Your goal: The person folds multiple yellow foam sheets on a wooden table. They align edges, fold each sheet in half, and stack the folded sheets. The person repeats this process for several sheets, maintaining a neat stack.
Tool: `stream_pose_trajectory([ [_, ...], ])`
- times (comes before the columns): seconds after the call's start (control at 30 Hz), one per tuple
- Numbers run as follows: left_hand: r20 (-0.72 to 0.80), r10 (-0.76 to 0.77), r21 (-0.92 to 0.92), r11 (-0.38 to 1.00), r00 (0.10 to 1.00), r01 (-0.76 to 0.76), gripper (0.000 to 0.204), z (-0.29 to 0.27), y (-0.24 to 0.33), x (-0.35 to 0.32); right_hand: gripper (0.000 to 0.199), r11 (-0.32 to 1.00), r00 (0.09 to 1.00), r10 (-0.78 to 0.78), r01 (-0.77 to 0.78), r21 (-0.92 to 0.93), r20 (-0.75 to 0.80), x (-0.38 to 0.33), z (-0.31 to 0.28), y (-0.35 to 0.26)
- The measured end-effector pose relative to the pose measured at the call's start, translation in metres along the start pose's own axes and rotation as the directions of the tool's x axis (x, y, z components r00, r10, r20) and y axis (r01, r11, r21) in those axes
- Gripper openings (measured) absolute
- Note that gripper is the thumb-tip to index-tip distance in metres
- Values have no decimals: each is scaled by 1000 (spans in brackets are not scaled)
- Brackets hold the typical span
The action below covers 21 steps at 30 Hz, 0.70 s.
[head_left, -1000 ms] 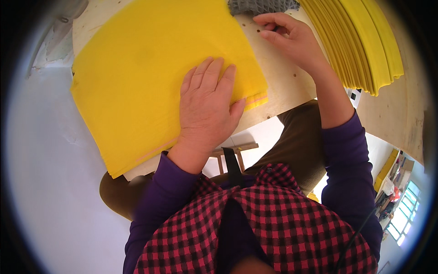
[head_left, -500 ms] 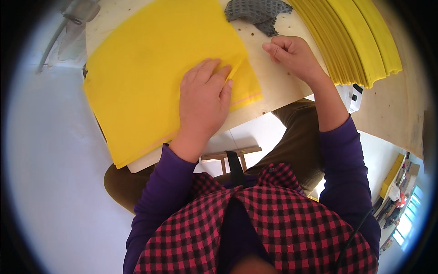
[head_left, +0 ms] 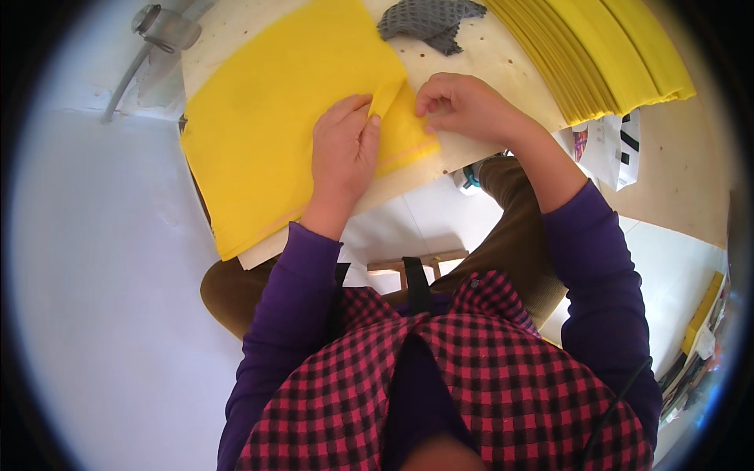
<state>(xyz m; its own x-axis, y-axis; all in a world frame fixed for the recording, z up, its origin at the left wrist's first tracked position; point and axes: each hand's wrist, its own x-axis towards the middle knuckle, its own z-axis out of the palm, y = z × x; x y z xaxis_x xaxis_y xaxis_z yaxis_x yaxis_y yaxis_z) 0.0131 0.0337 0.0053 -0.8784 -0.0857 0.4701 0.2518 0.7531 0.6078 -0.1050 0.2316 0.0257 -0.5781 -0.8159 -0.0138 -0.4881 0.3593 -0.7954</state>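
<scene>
A pale wooden worktable (head_left: 487,59), drilled with small holes, stands over a white floor, and a yellow sheet (head_left: 267,133) covers most of its left part. The left hand (head_left: 342,149) lies on this sheet with fingers together, its fingertips pinching a raised flap at the sheet's right corner. The right hand (head_left: 463,106), just beside it, is curled with thumb and forefinger pressed together at the same fold, though whether they grip the flap or only touch it cannot be told. The sheet's near edge overhangs the table toward the person's lap. A crumpled grey cloth (head_left: 428,20) lies past the hands, and a stack of yellow sheets (head_left: 597,55) fans out to the right, with white papers (head_left: 609,145) hanging below it. The risk appears to lie in the fold: the soft flap could slip from so light a pinch, or the overhanging sheet could slide off if the left palm lifts.
</scene>
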Motion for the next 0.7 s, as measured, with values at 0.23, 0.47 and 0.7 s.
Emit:
stream_pose_trajectory([
  [0.23, -26, 51, -10, 999, 998, -51, 16, 0, 3, 2, 11, 994, 994, 108, -108, -5, 29, 4, 3, -3],
  [0.47, 2, 60, 36, 998, 998, -60, 16, 0, 0, 1, 9, 997, 997, 72, -71, 14, -17, 5, 5, 3],
  [0.7, 14, 36, 61, 997, 999, -37, 17, -1, 7, 4, 16, 992, 867, 29, -86, -92, -498, 22, -27, 25],
])
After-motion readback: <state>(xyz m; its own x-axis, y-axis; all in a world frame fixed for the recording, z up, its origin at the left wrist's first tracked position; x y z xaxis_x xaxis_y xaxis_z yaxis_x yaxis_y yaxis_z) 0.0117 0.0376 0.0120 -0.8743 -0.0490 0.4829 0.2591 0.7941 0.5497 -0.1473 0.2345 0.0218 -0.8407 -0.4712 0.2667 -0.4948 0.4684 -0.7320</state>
